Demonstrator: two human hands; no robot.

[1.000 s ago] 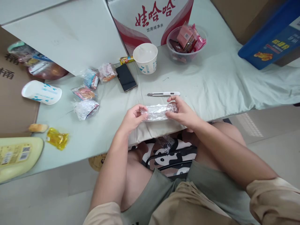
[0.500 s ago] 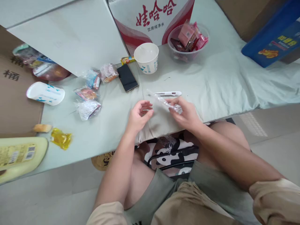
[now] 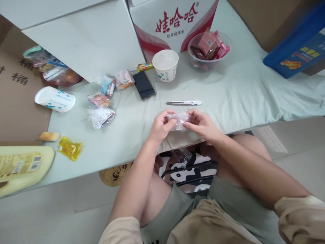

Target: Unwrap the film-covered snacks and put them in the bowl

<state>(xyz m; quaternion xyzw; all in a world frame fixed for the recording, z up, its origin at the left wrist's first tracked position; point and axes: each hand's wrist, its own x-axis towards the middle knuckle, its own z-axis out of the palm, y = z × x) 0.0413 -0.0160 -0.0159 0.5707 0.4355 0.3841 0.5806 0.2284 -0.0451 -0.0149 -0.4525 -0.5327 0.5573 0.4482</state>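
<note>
A crumpled sheet of clear plastic wrap [image 3: 180, 121] is stretched between my two hands, just above the near edge of the cloth-covered table [image 3: 132, 122]. My left hand [image 3: 162, 126] pinches its left end between thumb and fingers. At the other end, my right hand [image 3: 201, 124] has its thumb and fingers closed on the plastic. Just beyond the hands lies a white utility knife [image 3: 184, 103], its blade end pointing left. A dark phone [image 3: 144, 85] rests farther back, beside an upright white paper cup [image 3: 166, 66].
Left of the phone lie several wrapped snacks [image 3: 100, 100]. A tipped paper cup [image 3: 55, 99], a yellow wrapper [image 3: 70, 148] and a bread piece [image 3: 49, 136] are farther left. A clear bowl [image 3: 194, 63] of packets stands by a water carton [image 3: 149, 30]. Crumpled plastic [image 3: 182, 157] sits below the table edge.
My left hand has come over and closed on the plastic wrap, which only my right hand held before. The wrap is now spread between both hands. The view has shifted slightly left.
</note>
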